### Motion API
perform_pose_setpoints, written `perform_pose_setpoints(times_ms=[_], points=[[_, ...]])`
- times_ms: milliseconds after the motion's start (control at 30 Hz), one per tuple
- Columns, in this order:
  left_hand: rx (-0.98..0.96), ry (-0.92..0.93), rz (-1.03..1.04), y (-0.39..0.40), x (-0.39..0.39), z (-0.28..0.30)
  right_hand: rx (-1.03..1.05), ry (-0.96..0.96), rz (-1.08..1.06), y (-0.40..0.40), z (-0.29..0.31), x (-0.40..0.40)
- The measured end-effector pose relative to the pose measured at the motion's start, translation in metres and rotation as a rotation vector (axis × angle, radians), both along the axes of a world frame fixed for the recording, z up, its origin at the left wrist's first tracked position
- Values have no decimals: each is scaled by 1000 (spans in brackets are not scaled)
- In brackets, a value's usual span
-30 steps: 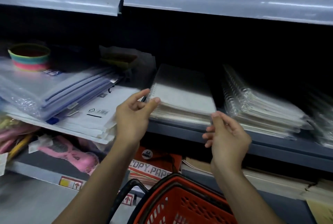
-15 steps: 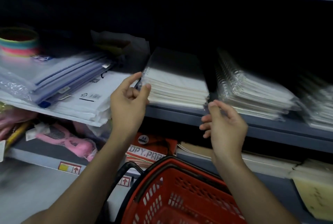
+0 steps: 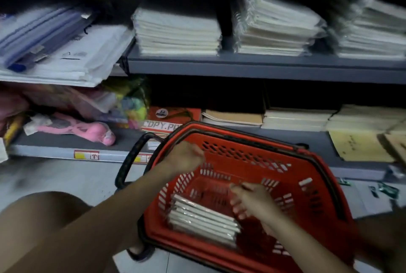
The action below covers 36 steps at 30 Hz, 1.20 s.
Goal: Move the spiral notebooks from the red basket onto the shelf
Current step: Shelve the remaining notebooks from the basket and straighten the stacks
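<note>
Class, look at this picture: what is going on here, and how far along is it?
A person is restocking spiral notebooks. Both hands, left and right, reach empty into the red basket, where a stack of notebooks lies. Neither hand grips it yet. Several notebook piles sit on the grey shelf above.
</note>
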State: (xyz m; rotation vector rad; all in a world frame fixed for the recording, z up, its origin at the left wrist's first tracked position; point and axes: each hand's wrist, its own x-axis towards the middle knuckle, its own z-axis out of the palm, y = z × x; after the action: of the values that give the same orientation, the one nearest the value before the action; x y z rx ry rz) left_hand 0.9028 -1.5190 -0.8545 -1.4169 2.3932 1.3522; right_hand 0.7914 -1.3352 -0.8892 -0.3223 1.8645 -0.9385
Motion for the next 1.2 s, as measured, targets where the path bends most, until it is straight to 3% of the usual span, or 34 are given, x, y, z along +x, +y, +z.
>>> perform_pose_setpoints(times_ms=[67,133,333,433,500,800,867,1067,1200], points=[[-30,-290,-240,12,6,-32,125,40,21,11,-29,6],[-9,-478,-344,27,10,-53,191,85,-49,16,-48,11],[-88,-682,-257,40,14,-71,234,-102,-131,16,-78,29],[-86,-708,-285,36,20,-72,227,-133,-140,15,-108,31],[-60,-701,-299,37,20,-74,234,-157,-171,13,-96,32],[-78,-523,-100,48,29,-61,237,-207,-316,34,-48,40],[9,-447,-51,46,33,-62,236,-264,-348,42,-36,37],[495,91,399,73,51,-15,-6,-398,-591,62,3,22],[687,290,419,80,61,26,-206,-415,-554,67,39,11]])
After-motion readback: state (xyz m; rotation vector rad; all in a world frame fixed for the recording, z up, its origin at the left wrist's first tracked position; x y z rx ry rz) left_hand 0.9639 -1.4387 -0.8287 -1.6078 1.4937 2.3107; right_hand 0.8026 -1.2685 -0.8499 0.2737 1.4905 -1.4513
